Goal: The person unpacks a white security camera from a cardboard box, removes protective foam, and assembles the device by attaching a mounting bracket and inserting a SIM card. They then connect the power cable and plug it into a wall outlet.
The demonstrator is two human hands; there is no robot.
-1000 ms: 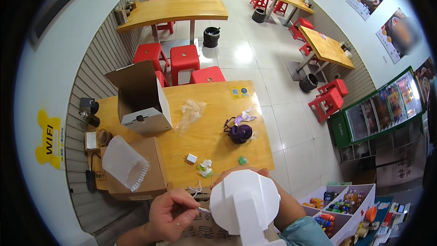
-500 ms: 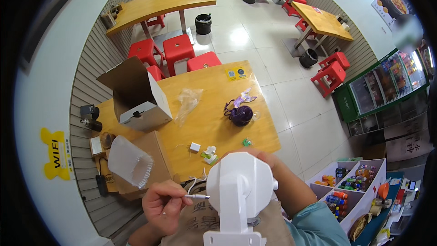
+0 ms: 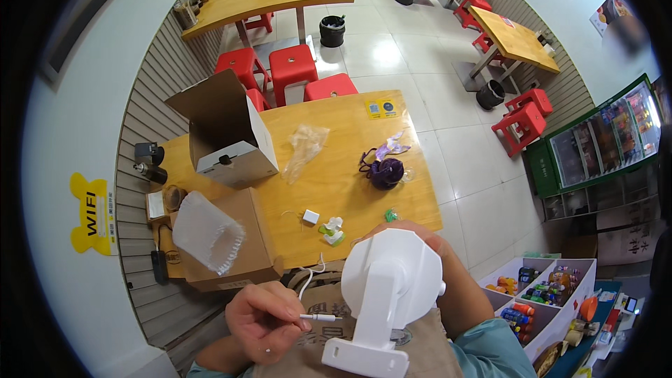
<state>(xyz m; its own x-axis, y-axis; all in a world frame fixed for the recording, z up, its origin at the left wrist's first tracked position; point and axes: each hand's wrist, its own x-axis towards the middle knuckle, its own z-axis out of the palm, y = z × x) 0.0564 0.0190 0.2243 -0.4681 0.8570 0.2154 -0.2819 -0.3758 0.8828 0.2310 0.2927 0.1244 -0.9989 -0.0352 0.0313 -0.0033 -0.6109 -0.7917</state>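
My left hand (image 3: 264, 322) pinches a slim white cable plug (image 3: 319, 317) between thumb and fingers; its metal tip points toward the white device. That white device (image 3: 392, 273) has an octagonal housing, a small side knob and an arm ending in a slotted mounting plate. My right hand (image 3: 422, 236) holds it from behind, so most of its fingers are hidden. The plug's tip is apart from the housing. From the plug a white cord (image 3: 308, 280) runs up toward the table edge. Behind both hands is my brown apron (image 3: 322, 350).
On the wooden table (image 3: 343, 203) stand an open box (image 3: 241, 157), a brown carton (image 3: 238, 259) and plastic wrap (image 3: 206, 231). Nearby lie a white adapter (image 3: 311, 217), green-white bits (image 3: 332, 231) and a dark purple ball-shaped thing (image 3: 383, 173). A divided bottle shelf (image 3: 490, 283) is at right.
The white device has tilted, its mounting plate swinging left relative to the housing. My left hand's plug sits slightly lower, pointing below the housing toward the arm. The whole view has shifted a little.
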